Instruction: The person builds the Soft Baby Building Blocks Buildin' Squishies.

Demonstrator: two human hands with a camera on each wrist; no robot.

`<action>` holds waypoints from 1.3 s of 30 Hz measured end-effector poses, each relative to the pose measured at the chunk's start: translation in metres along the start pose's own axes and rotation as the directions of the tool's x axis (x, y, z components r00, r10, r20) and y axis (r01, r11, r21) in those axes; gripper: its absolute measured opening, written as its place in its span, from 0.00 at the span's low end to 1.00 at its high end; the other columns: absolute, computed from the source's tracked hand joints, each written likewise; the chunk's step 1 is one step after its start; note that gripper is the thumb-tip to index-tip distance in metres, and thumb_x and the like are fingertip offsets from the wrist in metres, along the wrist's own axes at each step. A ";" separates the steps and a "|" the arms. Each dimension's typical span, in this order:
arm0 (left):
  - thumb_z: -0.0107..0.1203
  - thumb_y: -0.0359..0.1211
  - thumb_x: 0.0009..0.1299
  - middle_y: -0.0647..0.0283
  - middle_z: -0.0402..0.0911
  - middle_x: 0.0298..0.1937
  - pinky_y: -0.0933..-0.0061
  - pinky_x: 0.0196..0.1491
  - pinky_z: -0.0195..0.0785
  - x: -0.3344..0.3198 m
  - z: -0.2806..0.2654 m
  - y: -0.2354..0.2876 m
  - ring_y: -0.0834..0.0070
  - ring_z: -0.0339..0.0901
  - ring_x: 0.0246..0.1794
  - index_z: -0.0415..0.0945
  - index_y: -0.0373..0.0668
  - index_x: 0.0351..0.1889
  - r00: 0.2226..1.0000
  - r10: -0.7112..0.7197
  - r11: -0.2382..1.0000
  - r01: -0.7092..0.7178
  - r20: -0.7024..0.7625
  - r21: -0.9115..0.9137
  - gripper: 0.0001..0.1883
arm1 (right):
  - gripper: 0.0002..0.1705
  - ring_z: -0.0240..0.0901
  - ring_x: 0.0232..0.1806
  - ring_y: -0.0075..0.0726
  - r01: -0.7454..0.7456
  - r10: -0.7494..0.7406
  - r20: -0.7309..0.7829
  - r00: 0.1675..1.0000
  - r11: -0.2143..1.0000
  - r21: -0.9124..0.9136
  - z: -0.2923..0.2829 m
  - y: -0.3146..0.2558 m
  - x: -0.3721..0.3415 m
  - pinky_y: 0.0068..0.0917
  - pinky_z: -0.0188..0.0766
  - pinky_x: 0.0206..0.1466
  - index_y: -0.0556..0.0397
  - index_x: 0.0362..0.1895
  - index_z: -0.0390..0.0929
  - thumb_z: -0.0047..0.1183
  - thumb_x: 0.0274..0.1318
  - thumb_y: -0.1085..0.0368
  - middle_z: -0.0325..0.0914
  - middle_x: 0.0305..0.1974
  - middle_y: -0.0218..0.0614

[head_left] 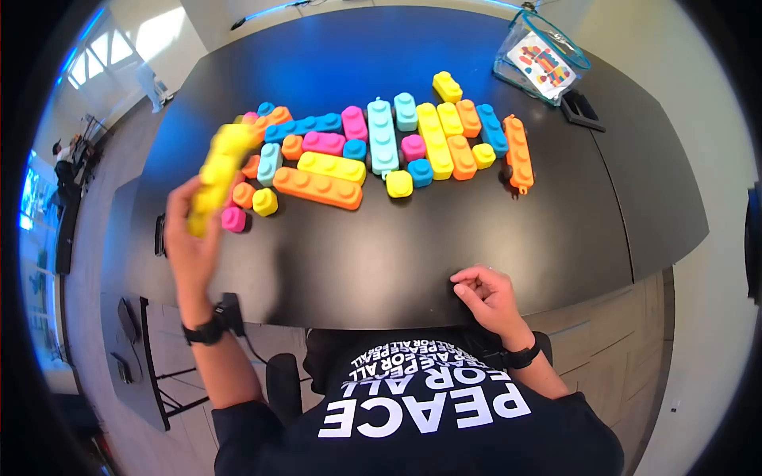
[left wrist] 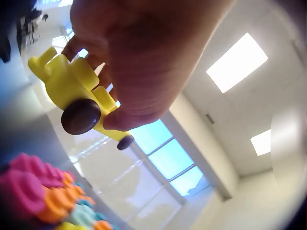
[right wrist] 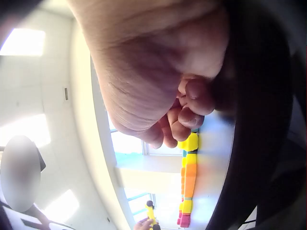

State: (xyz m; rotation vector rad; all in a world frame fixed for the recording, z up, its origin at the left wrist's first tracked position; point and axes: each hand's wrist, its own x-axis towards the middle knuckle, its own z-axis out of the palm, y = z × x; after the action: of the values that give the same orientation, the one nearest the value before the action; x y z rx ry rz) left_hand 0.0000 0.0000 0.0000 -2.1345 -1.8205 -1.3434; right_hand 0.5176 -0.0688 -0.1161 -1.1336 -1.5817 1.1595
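My left hand [head_left: 197, 246] grips a long yellow wheeled block [head_left: 222, 163], held up at the left end of the laid-out blocks. In the left wrist view, this wheeled block [left wrist: 60, 84] shows round studs and dark wheels [left wrist: 80, 116], with the thumb and fingers on either side of it. Just under it lie a magenta block [head_left: 233, 220], a yellow block [head_left: 265, 201] and an orange block [head_left: 243, 195]. My right hand [head_left: 488, 297] is by the front edge of the table, its fingers loosely bent and holding nothing.
Several colourful studded blocks spread across the black table [head_left: 444, 238], including a light blue wheeled block [head_left: 382, 135] and an orange one [head_left: 518, 155]. At the back right stand a clear zip bag [head_left: 516, 51] with a printed card and a black tray [head_left: 583, 111].
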 end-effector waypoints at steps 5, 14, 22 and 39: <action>0.78 0.27 0.62 0.56 0.94 0.71 0.50 0.72 0.78 -0.048 0.067 0.099 0.50 0.88 0.63 0.87 0.44 0.68 0.912 0.252 0.910 -0.110 0.323 -0.399 0.32 | 0.28 0.78 0.49 0.29 0.165 -0.181 -0.045 0.983 0.958 -0.236 0.019 -0.016 0.007 0.27 0.72 0.41 0.53 0.67 0.89 0.82 0.65 0.68 0.86 0.58 0.36; 0.77 0.26 0.63 0.59 0.93 0.70 0.50 0.77 0.74 -0.086 0.122 0.122 0.51 0.85 0.67 0.85 0.44 0.78 0.738 0.226 0.915 0.063 0.636 -0.397 0.39 | 0.42 0.76 0.75 0.56 0.303 -0.302 0.075 0.950 0.843 -0.445 0.008 -0.022 0.016 0.49 0.76 0.77 0.53 0.76 0.85 0.86 0.58 0.60 0.86 0.75 0.42; 0.84 0.32 0.65 0.56 0.93 0.69 0.50 0.77 0.75 -0.084 0.113 0.120 0.50 0.85 0.70 0.84 0.44 0.79 0.780 0.195 0.920 0.065 0.595 -0.386 0.40 | 0.33 0.81 0.71 0.58 0.286 -0.277 0.081 0.957 0.874 -0.392 0.007 -0.009 0.018 0.52 0.75 0.79 0.52 0.69 0.90 0.84 0.59 0.66 0.91 0.68 0.40; 0.85 0.34 0.70 0.57 0.92 0.71 0.56 0.69 0.81 -0.075 0.069 0.042 0.59 0.89 0.68 0.85 0.43 0.77 0.968 -0.055 0.983 0.096 0.247 -0.158 0.36 | 0.27 0.86 0.61 0.56 0.223 -0.236 0.010 0.972 0.901 -0.373 0.007 -0.010 0.018 0.48 0.81 0.70 0.52 0.63 0.94 0.83 0.59 0.67 0.92 0.57 0.42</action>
State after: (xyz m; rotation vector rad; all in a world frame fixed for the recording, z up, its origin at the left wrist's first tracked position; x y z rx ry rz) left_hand 0.0785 -0.0361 -0.0682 -2.4357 -1.9554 -1.3510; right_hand 0.5050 -0.0544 -0.1058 -1.1565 -1.9028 0.6953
